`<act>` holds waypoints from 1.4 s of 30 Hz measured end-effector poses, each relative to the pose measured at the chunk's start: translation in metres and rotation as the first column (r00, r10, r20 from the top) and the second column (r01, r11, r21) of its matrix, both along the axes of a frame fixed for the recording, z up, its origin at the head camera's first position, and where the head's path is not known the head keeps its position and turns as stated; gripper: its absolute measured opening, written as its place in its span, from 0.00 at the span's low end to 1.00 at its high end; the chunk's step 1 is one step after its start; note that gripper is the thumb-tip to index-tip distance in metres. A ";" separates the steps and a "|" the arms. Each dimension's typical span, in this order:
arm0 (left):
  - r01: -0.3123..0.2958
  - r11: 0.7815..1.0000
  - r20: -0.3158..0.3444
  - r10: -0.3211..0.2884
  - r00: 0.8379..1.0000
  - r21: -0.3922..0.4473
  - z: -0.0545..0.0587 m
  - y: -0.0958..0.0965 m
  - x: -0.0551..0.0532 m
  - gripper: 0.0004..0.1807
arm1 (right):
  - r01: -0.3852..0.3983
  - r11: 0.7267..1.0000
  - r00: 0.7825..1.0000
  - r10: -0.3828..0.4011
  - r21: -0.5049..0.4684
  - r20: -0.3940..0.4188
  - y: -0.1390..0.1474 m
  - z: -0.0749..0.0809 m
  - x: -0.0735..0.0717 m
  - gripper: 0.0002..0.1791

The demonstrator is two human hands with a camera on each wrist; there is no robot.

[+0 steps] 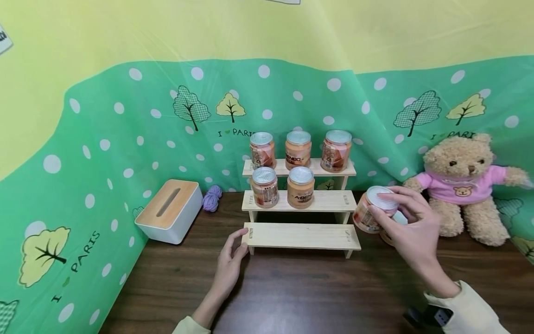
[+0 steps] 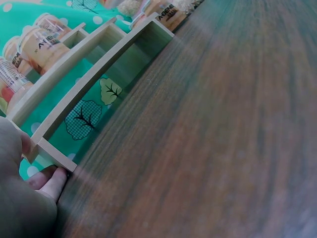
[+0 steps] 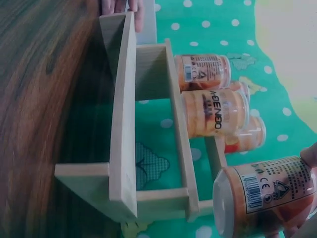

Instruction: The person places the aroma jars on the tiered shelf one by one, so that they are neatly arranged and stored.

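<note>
My right hand (image 1: 415, 227) grips a jar (image 1: 369, 215) with a ribbed clear lid and an orange printed label, raised and tilted to the right of a stepped wooden rack (image 1: 300, 235). In the right wrist view, the jar (image 3: 267, 196) shows its barcode. Partly hidden behind it is another jar (image 1: 401, 219). With its fingers against the left end of the rack's lowest step, my left hand (image 1: 229, 264) touches the wood; the left wrist view shows its fingertips (image 2: 54, 183) at the end panel. Two jars (image 1: 300, 187) stand on the middle step, three (image 1: 298, 150) on the top.
A white tissue box with a wooden lid (image 1: 171, 208) and a purple yarn ball (image 1: 212, 198) sit left of the rack. At the right a teddy bear (image 1: 460, 185) in a pink shirt leans against the green patterned cloth (image 1: 292, 111). A dark wooden table (image 1: 292, 292) lies underneath.
</note>
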State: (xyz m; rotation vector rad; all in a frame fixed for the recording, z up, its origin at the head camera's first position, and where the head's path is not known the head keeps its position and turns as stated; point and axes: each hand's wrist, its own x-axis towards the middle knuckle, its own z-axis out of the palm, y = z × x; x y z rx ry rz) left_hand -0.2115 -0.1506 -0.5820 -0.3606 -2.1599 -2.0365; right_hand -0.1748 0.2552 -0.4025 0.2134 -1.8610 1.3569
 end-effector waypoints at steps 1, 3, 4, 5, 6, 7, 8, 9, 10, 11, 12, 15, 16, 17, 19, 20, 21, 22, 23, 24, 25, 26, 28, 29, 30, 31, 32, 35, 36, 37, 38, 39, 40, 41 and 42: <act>-0.005 1.000 0.024 0.005 1.000 0.005 0.001 0.000 0.000 0.21 | -0.005 1.000 1.000 0.005 -0.006 -0.002 -0.002 -0.001 -0.002 0.20; -0.008 1.000 0.046 0.008 0.999 0.005 0.009 0.001 0.004 0.20 | -0.005 1.000 1.000 0.005 -0.006 0.003 -0.007 -0.003 -0.005 0.21; -0.011 1.000 0.065 0.010 0.998 0.005 0.010 0.001 0.004 0.20 | -0.001 1.000 1.000 0.001 -0.005 -0.001 -0.009 -0.004 -0.006 0.21; -0.013 1.000 0.075 0.012 0.997 0.008 0.011 0.001 0.004 0.20 | 0.007 1.000 1.000 -0.007 0.003 0.000 -0.010 -0.004 -0.007 0.21; -0.013 1.000 0.060 0.012 0.998 0.005 0.011 0.002 0.005 0.20 | 0.012 1.000 1.000 -0.012 0.001 0.009 -0.011 -0.005 -0.009 0.21; -0.008 1.000 0.046 0.007 0.999 0.007 0.013 0.003 0.006 0.20 | 0.019 1.000 1.000 -0.018 -0.001 0.016 -0.012 -0.005 -0.010 0.21; -0.003 1.000 0.027 0.003 1.000 0.001 0.014 0.003 0.006 0.21 | 0.024 1.000 0.999 -0.024 0.002 0.022 -0.013 -0.006 -0.011 0.22; -0.006 1.000 0.021 0.006 1.000 0.001 0.009 0.002 0.003 0.20 | 0.028 1.000 0.999 -0.028 0.000 0.023 -0.013 -0.006 -0.013 0.22; -0.008 1.000 0.013 0.008 1.000 -0.003 0.009 0.002 0.003 0.21 | 0.027 1.000 0.999 -0.027 -0.003 0.021 -0.014 -0.006 -0.015 0.21; -0.007 1.000 0.000 0.007 1.000 -0.002 0.008 0.002 0.003 0.21 | 0.026 1.000 0.999 -0.026 -0.005 0.020 -0.015 -0.006 -0.016 0.21; -0.007 1.000 -0.018 0.007 1.000 -0.011 0.006 0.002 0.002 0.21 | 0.024 1.000 1.000 -0.024 -0.011 0.019 -0.016 -0.006 -0.018 0.21; -0.012 1.000 0.007 0.012 1.000 -0.003 0.001 0.001 0.000 0.21 | 0.017 1.000 1.000 -0.016 -0.018 0.013 -0.020 -0.005 -0.022 0.21; -0.007 1.000 -0.011 0.007 1.000 -0.005 0.002 0.001 0.000 0.21 | 0.015 1.000 1.000 -0.015 -0.020 0.012 -0.021 -0.005 -0.024 0.21; 0.005 1.000 -0.042 -0.005 0.999 0.001 0.004 0.001 0.001 0.21 | 0.016 1.000 1.000 -0.015 -0.022 0.011 -0.022 -0.005 -0.026 0.20; 0.010 1.000 -0.080 -0.010 0.997 0.003 0.005 0.002 0.002 0.21 | 0.013 0.999 1.000 -0.013 -0.032 0.013 -0.024 -0.005 -0.031 0.20; 0.015 1.000 -0.106 -0.014 0.994 0.001 0.007 0.003 0.003 0.21 | 0.014 0.999 1.000 -0.014 -0.035 0.011 -0.024 -0.006 -0.033 0.20; 0.020 1.000 -0.126 -0.019 0.992 0.003 0.008 0.003 0.003 0.21 | 0.013 0.999 1.000 -0.013 -0.040 0.010 -0.025 -0.006 -0.035 0.20; 0.024 1.000 -0.141 -0.023 0.990 0.005 0.010 0.004 0.005 0.21 | 0.011 0.999 1.000 -0.011 -0.045 0.005 -0.025 -0.007 -0.038 0.20; 0.023 1.000 -0.141 -0.021 0.990 0.008 0.010 0.004 0.005 0.21 | 0.010 0.999 1.000 -0.010 -0.048 -0.001 -0.026 -0.008 -0.040 0.20; 0.014 1.000 -0.130 -0.014 0.991 0.002 0.010 0.004 0.005 0.21 | 0.011 0.999 1.000 -0.011 -0.049 -0.007 -0.026 -0.009 -0.042 0.20; 0.014 1.000 -0.131 -0.014 0.991 0.004 0.013 0.005 0.007 0.21 | 0.010 0.999 1.000 -0.010 -0.049 -0.019 -0.026 -0.010 -0.044 0.21; 0.010 1.000 -0.110 -0.009 0.994 0.003 0.016 0.005 0.008 0.20 | 0.008 0.999 1.000 -0.009 -0.047 -0.030 -0.027 -0.011 -0.047 0.21; 0.003 1.000 -0.088 -0.003 0.996 0.002 0.022 0.007 0.012 0.21 | 0.010 0.999 0.999 -0.011 -0.036 -0.053 -0.028 -0.013 -0.051 0.22; -0.002 1.000 -0.082 0.002 0.997 -0.002 0.025 0.008 0.013 0.21 | 0.016 0.999 0.998 -0.018 -0.027 -0.062 -0.029 -0.014 -0.053 0.23; -0.007 1.000 -0.070 0.007 0.997 -0.002 0.029 0.009 0.015 0.21 | 0.021 1.000 0.998 -0.022 -0.020 -0.066 -0.031 -0.015 -0.055 0.24; -0.011 1.000 -0.062 0.011 0.998 -0.003 0.033 0.010 0.017 0.21 | 0.026 1.000 0.997 -0.027 -0.014 -0.068 -0.033 -0.015 -0.056 0.24; -0.014 1.000 -0.054 0.013 0.998 -0.005 0.036 0.010 0.019 0.21 | 0.033 0.999 0.997 -0.034 -0.005 -0.065 -0.035 -0.015 -0.057 0.24; -0.017 1.000 -0.061 0.016 0.998 -0.007 0.038 0.011 0.020 0.21 | 0.040 0.999 0.998 -0.039 0.010 -0.051 -0.045 -0.008 -0.055 0.24; -0.017 1.000 -0.053 0.017 0.998 -0.006 0.038 0.010 0.020 0.21 | 0.038 0.999 0.998 -0.037 0.012 -0.046 -0.049 -0.005 -0.054 0.23; -0.018 1.000 -0.058 0.018 0.998 -0.009 0.037 0.010 0.019 0.21 | 0.038 0.999 0.998 -0.037 0.018 -0.043 -0.054 -0.001 -0.052 0.23; -0.018 1.000 -0.068 0.018 0.997 -0.009 0.034 0.009 0.018 0.21 | 0.039 0.999 0.998 -0.038 0.021 -0.046 -0.057 0.001 -0.051 0.23; -0.017 1.000 -0.079 0.017 0.997 -0.007 0.031 0.008 0.017 0.21 | 0.042 0.999 0.998 -0.041 0.022 -0.048 -0.061 0.003 -0.050 0.22; -0.018 1.000 -0.089 0.017 0.996 -0.009 0.030 0.008 0.016 0.21 | 0.046 0.999 0.998 -0.045 0.021 -0.050 -0.064 0.005 -0.049 0.22; -0.017 1.000 -0.102 0.016 0.995 -0.010 0.027 0.007 0.015 0.21 | 0.052 0.998 0.997 -0.051 0.020 -0.051 -0.066 0.006 -0.049 0.22; -0.019 1.000 -0.096 0.018 0.995 -0.013 0.029 0.007 0.015 0.21 | 0.063 0.998 0.997 -0.062 0.020 -0.054 -0.068 0.006 -0.049 0.22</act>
